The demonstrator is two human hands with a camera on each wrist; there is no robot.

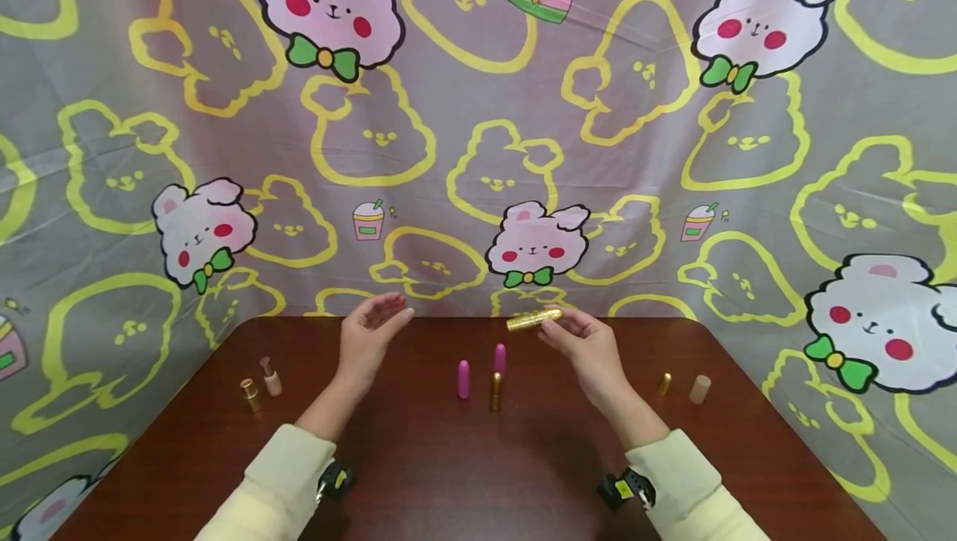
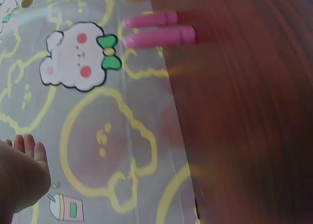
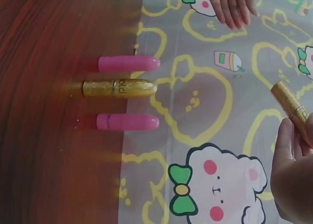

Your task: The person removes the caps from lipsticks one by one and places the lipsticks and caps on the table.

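Note:
My right hand (image 1: 594, 350) pinches a gold lipstick tube (image 1: 534, 320) between thumb and fingers, raised over the far part of the table and lying nearly level. In the right wrist view this gold lipstick tube (image 3: 288, 99) slants up out of the fingers. My left hand (image 1: 368, 333) is raised on the other side, fingers loosely extended, holding nothing. Between the hands, a pink bullet-shaped tube (image 1: 463, 380), a second pink tube (image 1: 500, 358) and another gold tube (image 1: 497, 392) stand upright. Dark lettering marks the standing gold tube (image 3: 120, 87) in the right wrist view.
At the table's left stand a small gold tube (image 1: 250, 395) and a pale pink bottle (image 1: 271, 377). Over on the right are a small gold bullet-shaped piece (image 1: 664, 382) and a beige cylinder (image 1: 699, 390). A patterned cloth (image 1: 463, 92) hangs behind the dark wooden table (image 1: 449, 474).

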